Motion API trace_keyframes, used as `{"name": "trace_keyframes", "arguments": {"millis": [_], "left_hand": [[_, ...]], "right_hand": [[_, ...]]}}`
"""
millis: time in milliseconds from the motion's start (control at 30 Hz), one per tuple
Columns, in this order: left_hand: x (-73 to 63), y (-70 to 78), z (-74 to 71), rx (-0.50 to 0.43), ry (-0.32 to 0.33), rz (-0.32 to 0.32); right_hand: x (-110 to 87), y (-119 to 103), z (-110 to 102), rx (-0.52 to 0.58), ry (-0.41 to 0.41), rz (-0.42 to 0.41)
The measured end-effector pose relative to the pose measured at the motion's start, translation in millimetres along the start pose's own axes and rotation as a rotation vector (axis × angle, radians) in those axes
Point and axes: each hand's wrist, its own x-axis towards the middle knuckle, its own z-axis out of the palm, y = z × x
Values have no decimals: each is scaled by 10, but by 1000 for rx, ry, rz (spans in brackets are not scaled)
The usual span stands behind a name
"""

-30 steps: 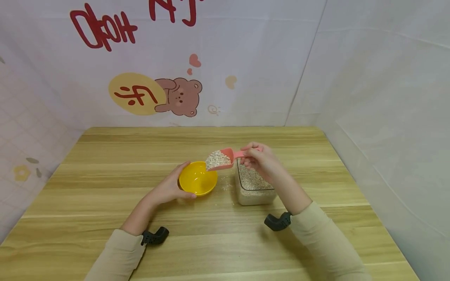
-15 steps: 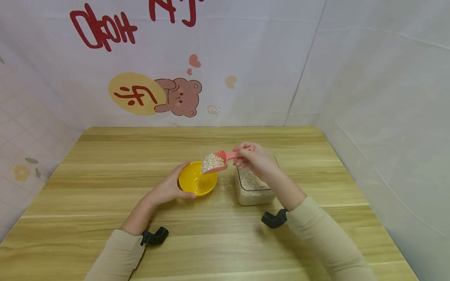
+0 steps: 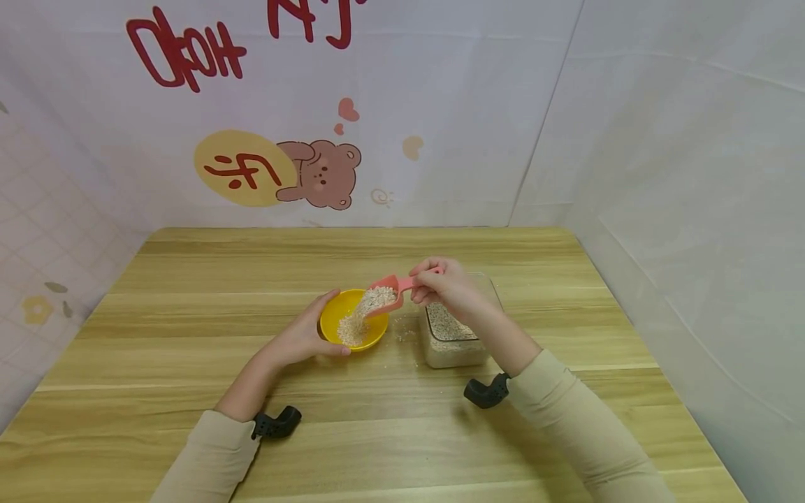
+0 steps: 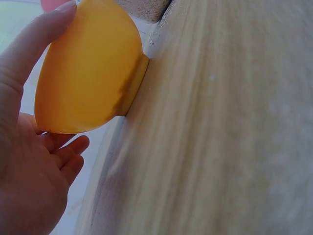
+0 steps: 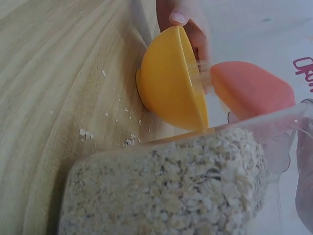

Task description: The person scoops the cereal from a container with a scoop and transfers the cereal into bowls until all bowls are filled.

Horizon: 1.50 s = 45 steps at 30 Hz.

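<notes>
My left hand (image 3: 308, 337) grips the yellow bowl (image 3: 330, 323) by its left side, thumb at the near rim and fingers at the far rim. In the left wrist view the bowl (image 4: 93, 68) stands upright on the table. My right hand (image 3: 443, 285) holds a pink scoop (image 3: 393, 285) by its handle, tilted down over the bowl's right rim. Oat flakes (image 3: 353, 328) slide off the scoop and gather in the bowl. In the right wrist view the scoop (image 5: 249, 88) shows its underside beside the bowl (image 5: 168, 81).
A clear square container (image 3: 455, 355) of oats stands right of the bowl, partly under my right forearm. Spilled flakes (image 5: 86, 133) lie on the wooden table (image 3: 377, 447) between the two. A printed cloth wall (image 3: 465, 140) rises behind the table.
My right hand has moved left and slightly down with the scoop, which now tips. Oats pour into the bowl, which held none a second ago. The left hand stays still.
</notes>
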Motion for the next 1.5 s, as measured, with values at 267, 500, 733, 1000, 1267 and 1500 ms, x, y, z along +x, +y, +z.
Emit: {"name": "trace_keyframes", "arguments": {"millis": [267, 500, 733, 1000, 1267, 1500], "left_hand": [[3, -8, 6, 7, -1, -3], [5, -5, 2, 12, 0, -8], [3, -8, 1, 6, 4, -10], [3, 0, 3, 5, -1, -16], [6, -7, 4, 15, -2, -18], [6, -1, 4, 2, 0, -15]], "right_hand": [[29, -6, 58, -77, 22, 4], [28, -4, 81, -102, 7, 9], [19, -11, 84, -148, 6, 16], [8, -33, 91, -182, 5, 8], [-11, -60, 83, -192, 21, 7], [-35, -62, 47, -160, 23, -2]]}}
